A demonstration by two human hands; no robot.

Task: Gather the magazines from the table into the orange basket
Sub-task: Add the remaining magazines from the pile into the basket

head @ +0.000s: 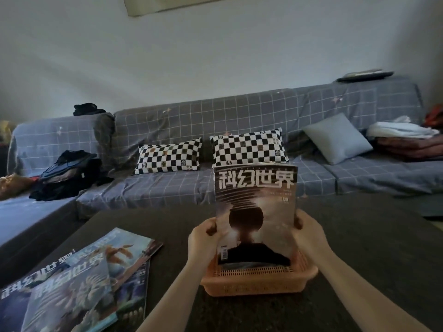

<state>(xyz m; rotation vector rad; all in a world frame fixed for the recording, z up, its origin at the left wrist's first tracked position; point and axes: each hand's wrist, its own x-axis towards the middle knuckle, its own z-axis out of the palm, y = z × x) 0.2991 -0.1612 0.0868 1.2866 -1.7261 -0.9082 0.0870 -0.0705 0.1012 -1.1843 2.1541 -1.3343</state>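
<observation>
A brown-covered magazine [255,212] stands upright with its lower edge inside the orange basket [259,282] on the dark table [359,248]. My left hand [203,240] grips its left edge and my right hand [309,232] grips its right edge. Several blue-covered magazines [79,281] lie overlapping on the table at the front left, apart from both hands. Whether other magazines stand behind the brown one in the basket is hidden.
A grey checked sofa [167,185] runs behind the table with two black-and-white checkered pillows [169,156], a pale blue cushion [336,137], dark clothes [69,173] at left and folded laundry [405,137] at right.
</observation>
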